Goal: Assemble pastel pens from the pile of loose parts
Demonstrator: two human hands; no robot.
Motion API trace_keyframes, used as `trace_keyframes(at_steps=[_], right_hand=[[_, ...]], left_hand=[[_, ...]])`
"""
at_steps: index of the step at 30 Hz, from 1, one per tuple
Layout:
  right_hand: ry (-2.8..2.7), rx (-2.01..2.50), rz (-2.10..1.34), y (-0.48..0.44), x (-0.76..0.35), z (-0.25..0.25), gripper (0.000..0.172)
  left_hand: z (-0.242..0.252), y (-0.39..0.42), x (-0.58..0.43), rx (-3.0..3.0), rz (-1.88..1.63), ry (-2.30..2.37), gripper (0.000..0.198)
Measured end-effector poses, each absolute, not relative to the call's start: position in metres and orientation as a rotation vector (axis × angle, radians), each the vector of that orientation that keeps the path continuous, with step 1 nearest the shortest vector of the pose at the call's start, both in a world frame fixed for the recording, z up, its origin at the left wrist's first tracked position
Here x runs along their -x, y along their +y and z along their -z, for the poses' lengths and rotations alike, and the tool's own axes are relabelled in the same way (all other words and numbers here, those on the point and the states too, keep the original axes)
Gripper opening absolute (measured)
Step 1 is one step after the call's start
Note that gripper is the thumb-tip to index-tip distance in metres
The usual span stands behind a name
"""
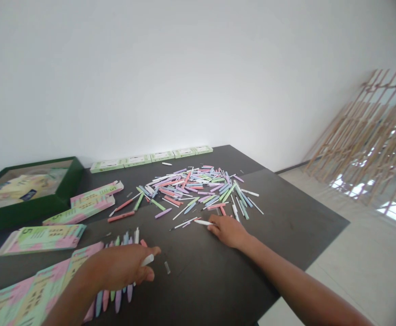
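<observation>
Left: white cylinder (pixel 147 260), blunt end showing; left hand (pixel 121 267) grasping it, thumb and forefinger extended, palm down above a row of pastel pens (pixel 118 301). Right: white pen piece (pixel 202 222), slim, tapered, near a mixed pen heap (pixel 191 185); right hand (pixel 230 230) pinching its end, fingers curled, forearm slanting across the dark table (pixel 218 285).

The left hand (pixel 125 266) hides the middles of several pens (pixel 118 301) (their number unclear)
</observation>
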State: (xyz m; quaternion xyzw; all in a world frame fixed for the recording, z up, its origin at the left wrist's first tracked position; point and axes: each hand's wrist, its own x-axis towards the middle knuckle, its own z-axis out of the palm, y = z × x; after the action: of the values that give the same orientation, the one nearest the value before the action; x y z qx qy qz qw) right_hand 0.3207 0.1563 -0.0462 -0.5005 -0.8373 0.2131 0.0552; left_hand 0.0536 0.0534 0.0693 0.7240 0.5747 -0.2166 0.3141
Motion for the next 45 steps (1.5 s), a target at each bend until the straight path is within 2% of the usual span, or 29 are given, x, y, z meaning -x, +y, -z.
trace_keyframes(at_steps=[4, 9, 27, 36, 41, 45], right_hand=[[-2.729, 1.575, -0.444, 0.15, -0.321, 0.042, 0.03], [-2.79, 1.603, -0.338, 0.15, -0.328, 0.039, 0.021], [-2.738, 1.607, -0.257, 0.149, -0.35, 0.046, 0.017], [-2.645, 1.517, -0.191, 0.158, -0.339, 0.049, 0.019], [-2.7, 1.237, -0.174, 0.156, -0.314, 0.049, 0.024], [-2.806, 1.136, -0.156, 0.161, -0.292, 0.052, 0.017]], left_hand=[[-0.065, 0.054, -0.052, -1.888, 0.539, 1.5, 0.057], [-0.062, 0.054, -0.05, -1.907, 0.528, 1.5, 0.058], [-0.062, 0.054, -0.05, -1.914, 0.537, 1.494, 0.061], [-0.063, 0.054, -0.053, -1.87, 0.557, 1.518, 0.06], [-0.061, 0.054, -0.054, -1.862, 0.55, 1.51, 0.059], [-0.063, 0.053, -0.054, -1.876, 0.549, 1.497, 0.056]])
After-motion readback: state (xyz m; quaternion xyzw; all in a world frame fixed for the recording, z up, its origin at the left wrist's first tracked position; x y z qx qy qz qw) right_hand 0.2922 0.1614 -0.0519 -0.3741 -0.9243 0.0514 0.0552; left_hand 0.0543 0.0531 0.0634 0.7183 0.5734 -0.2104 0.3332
